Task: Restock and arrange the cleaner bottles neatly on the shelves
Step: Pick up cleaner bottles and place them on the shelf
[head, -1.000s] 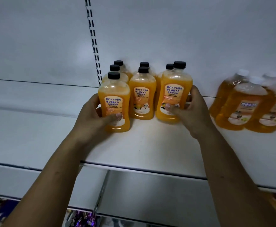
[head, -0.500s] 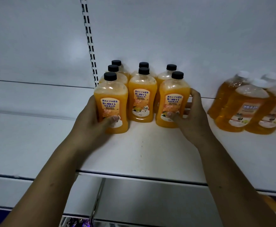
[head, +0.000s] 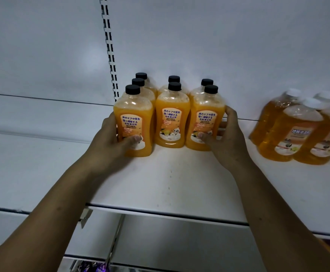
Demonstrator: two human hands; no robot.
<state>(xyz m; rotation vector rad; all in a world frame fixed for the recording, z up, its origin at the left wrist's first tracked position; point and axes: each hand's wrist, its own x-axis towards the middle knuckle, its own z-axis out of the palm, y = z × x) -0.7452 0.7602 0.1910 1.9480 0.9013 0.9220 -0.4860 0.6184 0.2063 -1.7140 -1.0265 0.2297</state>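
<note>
Several orange cleaner bottles with black caps stand upright in three rows on the white shelf (head: 170, 179). My left hand (head: 111, 142) grips the front left bottle (head: 133, 122), thumb across its label. My right hand (head: 225, 138) grips the front right bottle (head: 206, 118) from its right side. The front middle bottle (head: 172, 118) stands between them, untouched. More bottles of the same kind stand behind, mostly hidden except for their caps.
A second group of amber bottles with white caps (head: 297, 130) stands to the right on the same shelf. A slotted upright (head: 110, 54) runs up the white back wall. A lower shelf (head: 179, 244) lies underneath, with dark packets at the bottom edge.
The front right bottle came down from a raised, tilted pose and now stands in line with the front row. My left hand stayed on the front left bottle.
</note>
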